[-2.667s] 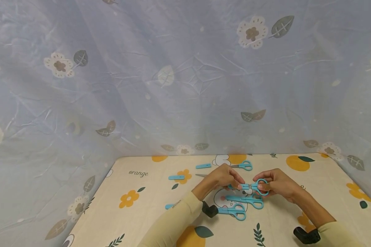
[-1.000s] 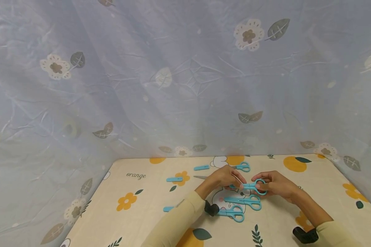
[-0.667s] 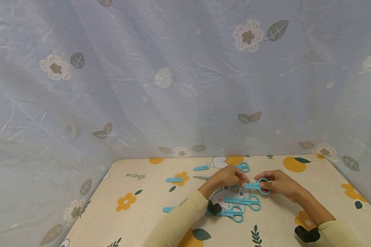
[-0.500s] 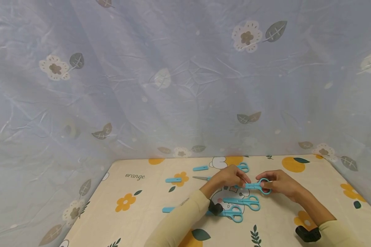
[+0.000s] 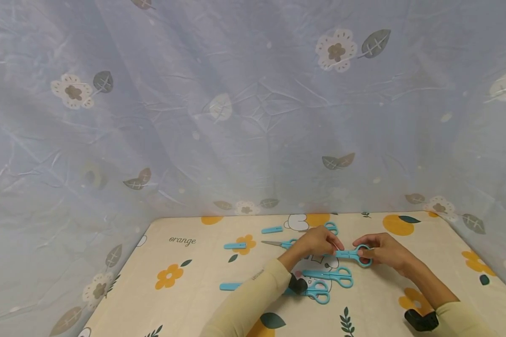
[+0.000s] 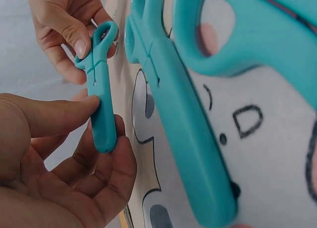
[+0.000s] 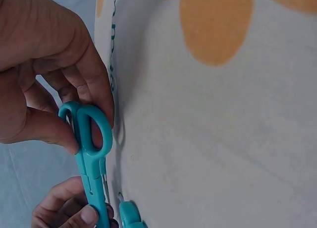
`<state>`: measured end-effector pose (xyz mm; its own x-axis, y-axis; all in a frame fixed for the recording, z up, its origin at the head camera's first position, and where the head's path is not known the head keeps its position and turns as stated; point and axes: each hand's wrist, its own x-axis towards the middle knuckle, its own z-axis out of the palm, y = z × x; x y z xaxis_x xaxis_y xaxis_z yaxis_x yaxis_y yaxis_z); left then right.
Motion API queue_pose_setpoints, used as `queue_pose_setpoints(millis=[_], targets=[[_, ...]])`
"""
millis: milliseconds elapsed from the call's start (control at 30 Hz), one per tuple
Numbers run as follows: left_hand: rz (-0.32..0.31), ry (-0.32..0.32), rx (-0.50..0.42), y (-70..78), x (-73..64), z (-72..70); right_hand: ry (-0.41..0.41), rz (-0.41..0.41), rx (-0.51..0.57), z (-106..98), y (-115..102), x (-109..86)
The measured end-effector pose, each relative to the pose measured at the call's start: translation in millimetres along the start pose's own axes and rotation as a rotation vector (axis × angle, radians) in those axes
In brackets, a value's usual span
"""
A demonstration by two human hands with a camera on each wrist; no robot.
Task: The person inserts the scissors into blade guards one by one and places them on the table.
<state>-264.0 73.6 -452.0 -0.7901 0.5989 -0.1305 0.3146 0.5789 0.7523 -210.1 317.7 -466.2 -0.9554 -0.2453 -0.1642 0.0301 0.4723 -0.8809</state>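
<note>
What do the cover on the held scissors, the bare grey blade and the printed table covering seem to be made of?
Scissors cover: likely hard plastic, satin; smooth moulded form, soft highlights.
Bare blade: probably metal, going by its grey colour; too small to judge polish.
Table covering: perhaps fabric, matte; faint creases, little shine.

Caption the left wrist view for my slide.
Left hand pinching the cover of blue scissors that the right hand holds.

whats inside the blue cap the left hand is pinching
The blue cap in the left hand sits on the scissors held by the right hand. The blades are presumably inside, but covered by it, so they cannot be seen.
</note>
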Motion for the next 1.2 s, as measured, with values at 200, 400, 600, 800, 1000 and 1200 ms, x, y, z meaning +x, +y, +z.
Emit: queue_pose_setpoints(millis=[200, 400, 600, 800, 1000, 1200], targets=[[0.007, 0.006, 0.034, 1.0, 2.1, 4.1, 0.042, 0.032, -0.031, 2.0, 3.0, 1.2], [-0.005, 0.025, 0.092, 2.1, 3.3, 5.5, 0.076, 0.019, -0.076, 3.0, 2.4, 1.7], [-0.007, 0.037, 0.114, 1.2, 5.3, 6.5, 0.137, 0.023, -0.169, 3.1, 1.8, 3.2], [0.001, 0.026, 0.174, 1.4, 4.5, 6.3, 0.163, 0.027, -0.230, 0.6, 3.4, 4.2], [-0.015, 0.022, 0.242, 5.6, 0.0, 3.0, 0.152, 0.029, -0.233, -2.5, -0.6, 3.1], [-0.044, 0.024, 0.238, 3.5, -3.1, 0.7, 0.135, 0.051, -0.225, -4.3, 0.1, 0.6]])
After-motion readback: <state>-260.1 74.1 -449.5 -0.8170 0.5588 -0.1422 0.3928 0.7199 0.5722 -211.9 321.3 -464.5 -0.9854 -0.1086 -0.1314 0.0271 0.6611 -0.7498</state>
